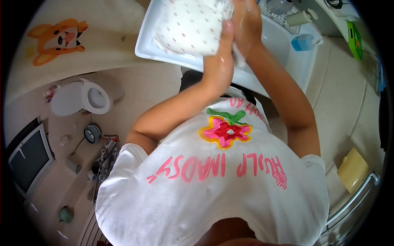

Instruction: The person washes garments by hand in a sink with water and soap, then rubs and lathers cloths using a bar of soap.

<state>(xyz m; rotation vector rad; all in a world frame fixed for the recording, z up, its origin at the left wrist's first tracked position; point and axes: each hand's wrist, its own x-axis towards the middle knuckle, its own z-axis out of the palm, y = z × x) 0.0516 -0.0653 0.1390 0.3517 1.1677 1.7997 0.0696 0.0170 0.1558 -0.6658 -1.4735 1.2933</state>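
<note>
The white, brown-dotted fabric cloth (pixel 191 28) looks soft, best held where left hand (pixel 219 67) and right hand (pixel 247 30) close fingers on its bunched edge.

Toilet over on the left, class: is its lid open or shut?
Open. The lid is raised behind the toilet seat, and the inside of the bowl shows through the seat's opening.

2 hands (pixel 223 57) (pixel 247 26), 1 dotted cloth (pixel 188 28), 1 sink (pixel 297 67), 1 toilet (pixel 69 99), 1 blue pump bottle (pixel 303 42), 1 cartoon corgi (pixel 57 39) lol
</note>
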